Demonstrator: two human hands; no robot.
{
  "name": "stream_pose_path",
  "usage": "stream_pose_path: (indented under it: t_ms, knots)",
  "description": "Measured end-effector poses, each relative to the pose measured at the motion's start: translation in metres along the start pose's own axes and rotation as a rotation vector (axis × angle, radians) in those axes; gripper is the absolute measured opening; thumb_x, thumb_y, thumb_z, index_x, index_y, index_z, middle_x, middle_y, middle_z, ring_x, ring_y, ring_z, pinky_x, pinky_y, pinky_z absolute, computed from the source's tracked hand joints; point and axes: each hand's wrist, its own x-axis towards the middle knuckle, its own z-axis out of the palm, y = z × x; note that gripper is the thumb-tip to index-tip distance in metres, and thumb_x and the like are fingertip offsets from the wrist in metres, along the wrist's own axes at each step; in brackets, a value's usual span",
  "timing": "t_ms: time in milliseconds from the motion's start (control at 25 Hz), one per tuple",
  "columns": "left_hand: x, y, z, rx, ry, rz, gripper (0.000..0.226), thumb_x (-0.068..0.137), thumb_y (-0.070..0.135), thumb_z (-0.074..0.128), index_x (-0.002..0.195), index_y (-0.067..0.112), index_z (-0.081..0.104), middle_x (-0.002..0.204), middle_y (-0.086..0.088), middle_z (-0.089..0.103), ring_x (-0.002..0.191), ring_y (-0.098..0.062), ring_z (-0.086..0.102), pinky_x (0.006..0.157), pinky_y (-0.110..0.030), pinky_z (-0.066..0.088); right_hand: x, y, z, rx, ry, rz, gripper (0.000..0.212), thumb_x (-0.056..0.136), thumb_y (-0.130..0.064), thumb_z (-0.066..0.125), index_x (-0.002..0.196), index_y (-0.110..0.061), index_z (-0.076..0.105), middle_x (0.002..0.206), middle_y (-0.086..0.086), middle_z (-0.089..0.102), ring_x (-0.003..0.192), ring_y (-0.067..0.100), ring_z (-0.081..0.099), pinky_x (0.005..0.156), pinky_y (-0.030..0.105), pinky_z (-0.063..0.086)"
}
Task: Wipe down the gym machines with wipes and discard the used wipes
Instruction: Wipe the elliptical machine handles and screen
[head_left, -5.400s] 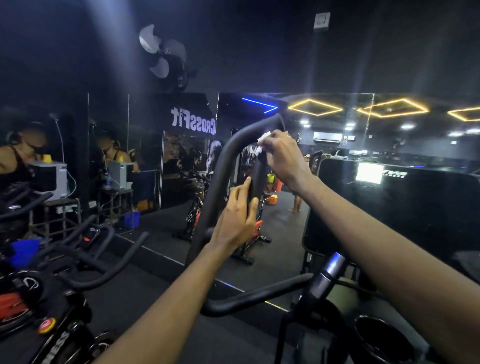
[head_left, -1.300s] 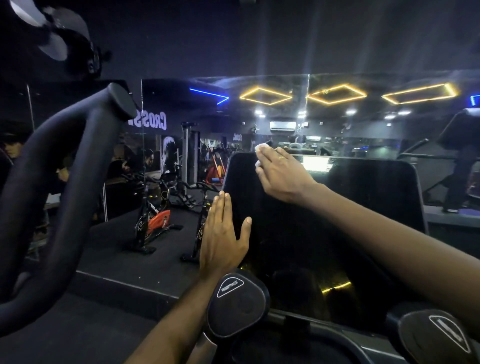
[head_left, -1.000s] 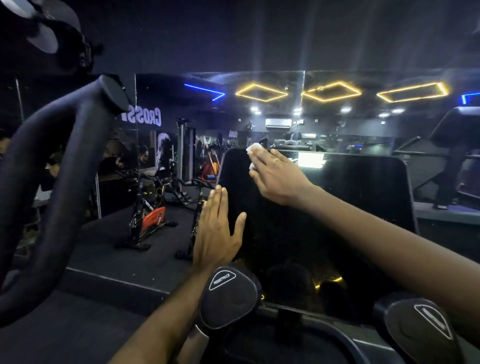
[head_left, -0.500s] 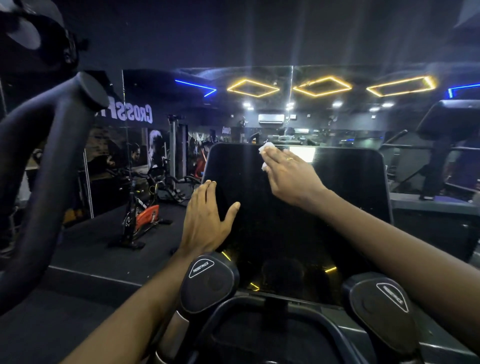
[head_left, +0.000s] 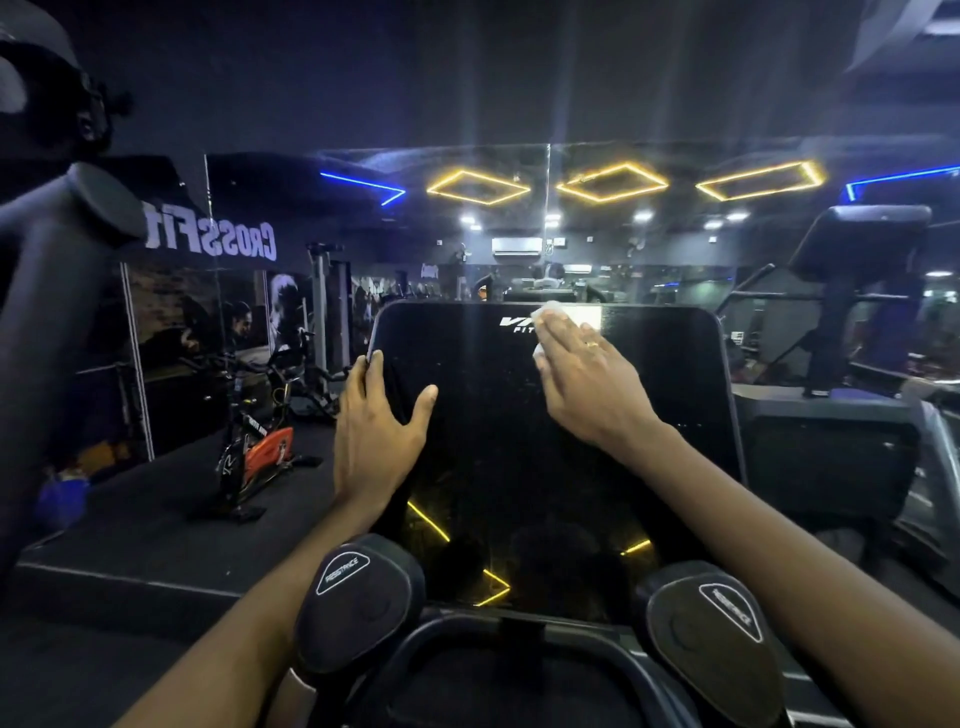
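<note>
The wipe (head_left: 551, 310) is pressed flat against the top of the screen (head_left: 519, 467) by the right hand (head_left: 587, 387), fingers straight. The screen's left edge is steadied by the left hand (head_left: 379, 431) — fingers extended. The lower screen and disposal are judged outstanding.

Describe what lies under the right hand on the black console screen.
A white wipe peeks out past the fingertips and thumb side of the right hand, pressed to the console screen. The rest of the wipe and part of the screen's logo are covered.

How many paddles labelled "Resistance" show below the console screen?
2: left paddle under the lower-left corner of the screen; right paddle under its lower-right corner. No others visible.
</note>
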Motion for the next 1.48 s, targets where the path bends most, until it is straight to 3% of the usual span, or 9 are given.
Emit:
stream_pose_path:
  t_ms: [80, 280, 480, 760, 920, 1000, 1280, 1360, 1480]
  knots:
    - [-0.002, 0.003, -0.001, 0.013, -0.008, 0.003, 0.08, 0.092, 0.063, 0.049, 0.153, 0.017, 0.026, 0.158, -0.01, 0.026, 0.144, -0.027, 0.029, 0.109, -0.047, 0.038, -0.001, -0.005, -0.001, 0.005, -0.032, -0.066, 0.059, 0.102, -0.037, 0.021, 0.151, -0.008, 0.039, 0.157, 0.008, 0.037, 0.146, 0.018, 0.033, 0.123, 0.034, 0.017]
    - [-0.003, -0.001, -0.001, 0.06, 0.007, 0.122, 0.076, 0.096, 0.057, 0.046, 0.152, 0.008, 0.03, 0.159, -0.011, 0.026, 0.147, -0.024, 0.025, 0.117, -0.042, 0.029, -0.012, 0.019, -0.018, -0.011, 0.005, 0.222, 0.055, 0.105, -0.033, 0.029, 0.154, -0.007, 0.032, 0.16, 0.008, 0.03, 0.15, 0.017, 0.024, 0.123, 0.034, 0.013]
    - [-0.002, -0.002, 0.0, 0.084, -0.028, 0.202, 0.076, 0.096, 0.055, 0.046, 0.151, 0.006, 0.029, 0.156, -0.013, 0.032, 0.147, -0.023, 0.024, 0.12, -0.04, 0.025, -0.018, 0.013, -0.017, -0.002, -0.092, 0.09, 0.057, 0.105, -0.037, 0.029, 0.156, -0.011, 0.026, 0.163, 0.005, 0.023, 0.151, 0.015, 0.018, 0.125, 0.034, 0.007]
    - [-0.004, -0.001, -0.002, 0.083, -0.015, 0.206, 0.077, 0.095, 0.055, 0.049, 0.15, 0.005, 0.031, 0.155, -0.014, 0.033, 0.147, -0.024, 0.025, 0.119, -0.039, 0.024, -0.053, 0.038, -0.039, -0.042, -0.055, 0.479, 0.061, 0.105, -0.037, 0.028, 0.156, -0.004, 0.023, 0.164, 0.01, 0.021, 0.152, 0.019, 0.016, 0.124, 0.039, 0.012]
    - [-0.004, -0.001, -0.001, 0.084, -0.011, 0.213, 0.079, 0.094, 0.056, 0.05, 0.15, 0.004, 0.032, 0.155, -0.014, 0.034, 0.147, -0.024, 0.026, 0.119, -0.038, 0.024, -0.04, 0.026, -0.034, 0.035, -0.176, 0.202, 0.068, 0.104, -0.045, 0.028, 0.158, -0.006, 0.015, 0.166, 0.008, 0.012, 0.153, 0.016, 0.006, 0.124, 0.033, 0.003]
    - [-0.004, -0.001, -0.001, 0.081, -0.013, 0.215, 0.079, 0.093, 0.057, 0.049, 0.149, 0.004, 0.032, 0.155, -0.014, 0.034, 0.147, -0.024, 0.026, 0.119, -0.039, 0.025, -0.036, 0.031, -0.036, 0.004, -0.198, 0.18, 0.068, 0.104, -0.047, 0.025, 0.158, -0.009, 0.012, 0.166, 0.005, 0.008, 0.153, 0.014, 0.004, 0.123, 0.032, 0.0]
    - [-0.005, 0.0, -0.001, 0.077, -0.013, 0.212, 0.079, 0.093, 0.057, 0.05, 0.15, 0.006, 0.031, 0.155, -0.013, 0.033, 0.146, -0.023, 0.026, 0.118, -0.038, 0.025, -0.048, 0.045, -0.046, -0.041, -0.151, 0.647, 0.076, 0.103, -0.049, 0.024, 0.155, 0.005, 0.007, 0.164, 0.02, 0.008, 0.153, 0.027, 0.005, 0.125, 0.041, 0.005]
    - [-0.004, -0.002, -0.001, 0.072, -0.01, 0.213, 0.079, 0.093, 0.057, 0.051, 0.15, 0.006, 0.032, 0.155, -0.013, 0.034, 0.146, -0.024, 0.027, 0.118, -0.04, 0.027, -0.035, 0.043, -0.047, 0.009, -0.166, 0.633, 0.083, 0.102, -0.053, 0.024, 0.154, 0.007, 0.001, 0.164, 0.022, 0.002, 0.153, 0.028, 0.001, 0.125, 0.042, 0.004]
    - [-0.003, -0.003, -0.001, 0.06, -0.006, 0.217, 0.079, 0.093, 0.056, 0.052, 0.15, 0.006, 0.032, 0.154, -0.013, 0.035, 0.146, -0.024, 0.027, 0.118, -0.041, 0.028, -0.027, 0.034, -0.041, -0.002, -0.211, 0.382, 0.088, 0.1, -0.06, 0.022, 0.155, 0.003, -0.004, 0.165, 0.019, -0.004, 0.153, 0.027, -0.006, 0.123, 0.04, -0.001]
